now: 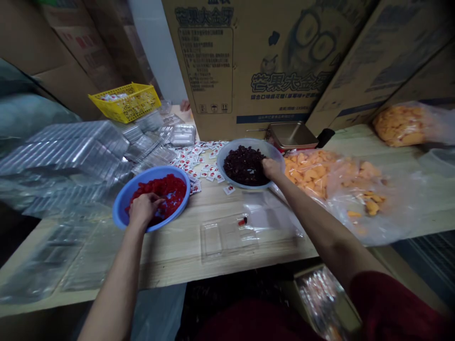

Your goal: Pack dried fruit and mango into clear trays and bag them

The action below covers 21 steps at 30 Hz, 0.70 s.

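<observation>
My left hand [142,208] reaches into a blue basin [121,208] of red pieces [174,189], its fingers bent among them; what it holds, if anything, is hidden. At the right side of a pale bowl [227,147] of dark pieces [243,163] is my right hand [272,168], its fingers closed and their tips hard to make out. Between my forearms lies a clear plastic tray [211,239] with a small red and dark piece [242,221] in it. Clear film [270,213] lies beside the tray.
Stacked clear trays [71,151] and a yellow basket [124,102] stand at left. Small white packets [185,158] lie behind the basins. Orange pieces [313,170] in bags and a metal tin [293,135] are at right. Cardboard boxes [249,61] rise behind; a person's fingers [185,105] show beside them.
</observation>
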Tool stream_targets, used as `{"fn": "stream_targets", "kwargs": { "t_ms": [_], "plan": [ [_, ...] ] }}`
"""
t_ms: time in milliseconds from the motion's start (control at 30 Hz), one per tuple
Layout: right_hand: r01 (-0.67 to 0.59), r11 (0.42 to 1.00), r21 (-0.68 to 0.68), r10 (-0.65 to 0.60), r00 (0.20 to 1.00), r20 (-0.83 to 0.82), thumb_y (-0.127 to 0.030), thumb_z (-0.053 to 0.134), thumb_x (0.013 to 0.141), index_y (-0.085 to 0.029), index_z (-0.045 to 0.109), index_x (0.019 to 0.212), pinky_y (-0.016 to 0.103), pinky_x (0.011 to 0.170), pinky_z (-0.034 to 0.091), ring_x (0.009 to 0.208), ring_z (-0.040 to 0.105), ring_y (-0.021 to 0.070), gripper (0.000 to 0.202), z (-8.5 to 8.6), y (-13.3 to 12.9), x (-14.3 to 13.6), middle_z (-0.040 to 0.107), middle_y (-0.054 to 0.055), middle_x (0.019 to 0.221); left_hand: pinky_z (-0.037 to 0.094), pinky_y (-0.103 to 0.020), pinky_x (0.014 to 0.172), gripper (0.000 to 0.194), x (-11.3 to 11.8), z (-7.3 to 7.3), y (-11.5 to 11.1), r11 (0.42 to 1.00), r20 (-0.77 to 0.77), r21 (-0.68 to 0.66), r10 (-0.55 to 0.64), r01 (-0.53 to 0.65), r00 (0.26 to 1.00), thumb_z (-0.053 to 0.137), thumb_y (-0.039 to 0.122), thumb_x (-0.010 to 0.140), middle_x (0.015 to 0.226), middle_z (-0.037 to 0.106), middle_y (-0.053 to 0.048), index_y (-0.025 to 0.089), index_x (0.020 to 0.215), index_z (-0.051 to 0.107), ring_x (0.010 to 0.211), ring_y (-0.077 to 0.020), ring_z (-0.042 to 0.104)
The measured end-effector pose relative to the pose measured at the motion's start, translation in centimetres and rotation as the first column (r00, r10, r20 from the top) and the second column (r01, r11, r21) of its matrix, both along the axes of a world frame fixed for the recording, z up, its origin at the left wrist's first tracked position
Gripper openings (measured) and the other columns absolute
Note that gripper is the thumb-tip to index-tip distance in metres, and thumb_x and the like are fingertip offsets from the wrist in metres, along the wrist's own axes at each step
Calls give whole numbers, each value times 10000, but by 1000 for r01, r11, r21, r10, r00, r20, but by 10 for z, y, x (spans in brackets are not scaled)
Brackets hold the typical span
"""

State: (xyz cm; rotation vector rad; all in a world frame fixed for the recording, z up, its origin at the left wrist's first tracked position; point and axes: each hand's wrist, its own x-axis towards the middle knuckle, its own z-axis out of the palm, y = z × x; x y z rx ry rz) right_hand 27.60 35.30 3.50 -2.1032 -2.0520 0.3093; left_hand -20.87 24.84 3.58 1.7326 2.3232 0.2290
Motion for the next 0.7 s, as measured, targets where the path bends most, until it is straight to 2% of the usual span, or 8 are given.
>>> {"fn": "stream_targets", "kwargs": {
  "t_ms": [67,133,267,300,367,433,567,700],
  "plan": [
    [30,999,37,-28,998,-60,-60,636,758,-148,706,855,324,889,475,1006,661,263,148,5,-4,3,713,157,984,495,-442,806,345,2,7,-3,994,10,73,75,-75,997,568,500,846,910,735,-122,220,952,740,887,-330,661],
    [42,995,91,-28,989,-148,-89,617,784,-153,709,862,324,914,473,1021,650,244,137,8,-14,7,716,133,1017,490,-451,870,340,8,14,-10,969,60,234,64,-76,996,553,472,873,948,735,-111,204,969,738,919,-315,657],
    [52,982,179,14,936,-351,-165,559,838,-141,699,917,319,847,519,919,676,215,163,5,-47,18,726,109,963,474,-362,961,256,56,26,-42,808,274,589,-205,5,940,557,371,892,1036,730,-63,194,979,722,979,-235,656],
    [63,980,190,17,918,-396,-171,542,842,-135,688,933,315,805,533,867,685,208,176,3,-55,19,725,103,921,482,-339,945,250,78,26,-54,794,345,608,-286,19,894,562,367,893,1039,729,-56,199,992,718,973,-218,658],
    [92,973,210,18,882,-471,-182,520,844,-134,658,955,301,730,546,785,693,192,184,-1,-65,21,711,81,842,507,-302,850,240,127,22,-81,836,498,538,-420,110,759,564,356,898,979,736,-46,204,1017,706,893,-191,663],
    [144,962,233,18,816,-578,-195,539,823,-148,630,916,283,683,540,731,685,180,139,-1,-70,20,682,52,770,504,-283,755,262,176,9,-106,873,600,442,-460,208,655,558,326,911,923,731,-32,214,1124,660,794,-167,644],
    [183,942,282,100,647,-756,-223,604,773,-172,602,804,255,629,485,633,614,150,59,11,-87,15,619,3,672,477,-342,818,108,236,-22,-131,825,514,385,-564,413,646,586,220,895,895,707,-44,229,917,692,852,-193,623],
    [-110,960,257,259,695,-671,-227,582,816,-179,663,808,235,594,414,635,570,138,94,12,-145,-6,650,4,715,444,-412,869,105,245,-38,-130,756,331,407,-646,514,688,631,220,882,896,668,-83,218,828,721,926,-237,573]
  ]
}}
